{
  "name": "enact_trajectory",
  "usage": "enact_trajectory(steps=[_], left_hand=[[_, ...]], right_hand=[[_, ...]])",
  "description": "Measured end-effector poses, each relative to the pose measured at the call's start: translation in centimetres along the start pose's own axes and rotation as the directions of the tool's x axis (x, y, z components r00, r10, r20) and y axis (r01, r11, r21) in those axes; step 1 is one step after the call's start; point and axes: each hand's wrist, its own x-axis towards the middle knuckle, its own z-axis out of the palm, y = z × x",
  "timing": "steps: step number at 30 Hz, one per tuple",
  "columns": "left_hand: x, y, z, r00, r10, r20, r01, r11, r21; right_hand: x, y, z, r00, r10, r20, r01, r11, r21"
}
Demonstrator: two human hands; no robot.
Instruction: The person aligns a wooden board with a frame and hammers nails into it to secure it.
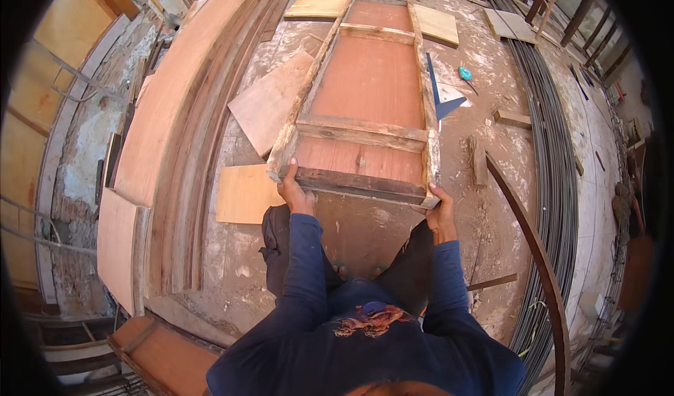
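Bright daylight, soft shadows, sharp centre; heavy fisheye bending, black vignette at rim.

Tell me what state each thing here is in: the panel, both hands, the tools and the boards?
Framed wooden panel: near end gripped at both corners, apparently raised.
Left hand: grip closed on the left corner.
Right hand: grip closed on the right corner.
Blue square: lying flat.
Tape measure: on the ground.
Plywood pieces: lying loose.

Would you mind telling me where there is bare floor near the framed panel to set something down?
Bare floor lies right of the framed panel, between the blue square and the steel rods, and just below its near end, where the left hand and right hand grip. The left side is crowded with plywood offcuts and stacked boards.
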Motion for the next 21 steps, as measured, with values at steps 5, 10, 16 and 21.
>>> enact_trajectory(steps=[5, 10, 16, 21], left_hand=[[1.7, 2.1, -0.5, 0.989, 0.134, 0.053, -0.141, 0.976, 0.164], [2.8, 5.5, 2.2, 0.922, 0.285, 0.261, -0.366, 0.862, 0.350], [-3.3, 6.3, 5.4, 0.797, 0.362, 0.484, -0.596, 0.607, 0.526], [-7.5, -1.9, 1.0, 0.759, 0.308, 0.574, -0.647, 0.453, 0.613]], right_hand=[[3.7, 8.9, -2.9, 0.990, 0.053, 0.129, -0.078, 0.977, 0.198], [5.0, 14.4, 0.7, 0.950, 0.090, 0.298, -0.198, 0.913, 0.357], [5.5, 17.6, 3.6, 0.981, 0.160, -0.107, -0.186, 0.934, -0.305], [9.8, 21.6, 1.5, 0.978, -0.056, -0.202, -0.068, 0.826, -0.559]])
